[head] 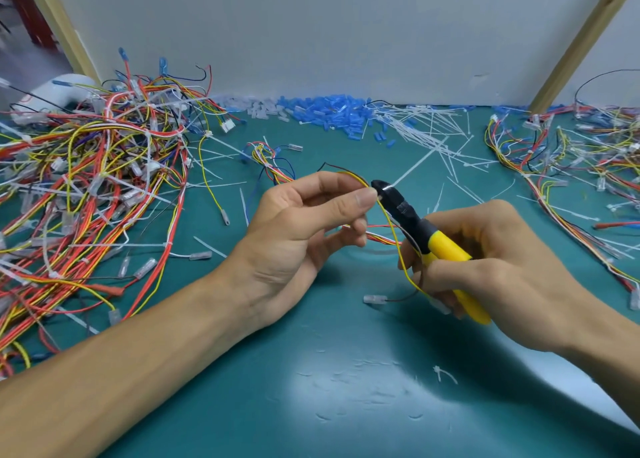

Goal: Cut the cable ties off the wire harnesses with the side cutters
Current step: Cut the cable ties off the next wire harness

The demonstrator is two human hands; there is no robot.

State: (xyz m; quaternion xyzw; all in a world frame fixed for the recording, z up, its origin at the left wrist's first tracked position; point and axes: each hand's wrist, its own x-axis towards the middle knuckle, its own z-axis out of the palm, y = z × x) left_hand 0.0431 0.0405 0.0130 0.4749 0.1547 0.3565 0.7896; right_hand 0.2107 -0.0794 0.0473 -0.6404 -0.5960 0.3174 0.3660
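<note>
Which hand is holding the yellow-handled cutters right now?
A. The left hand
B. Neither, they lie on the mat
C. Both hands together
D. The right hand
D: the right hand grips the yellow handles of the side cutters, while the left hand only pinches a yellow wire at the cutters' tip.

Side cutters (426, 236): glossy yellow plastic grips, black metal head; mat (346, 371) scuffed, semi-gloss.
</note>
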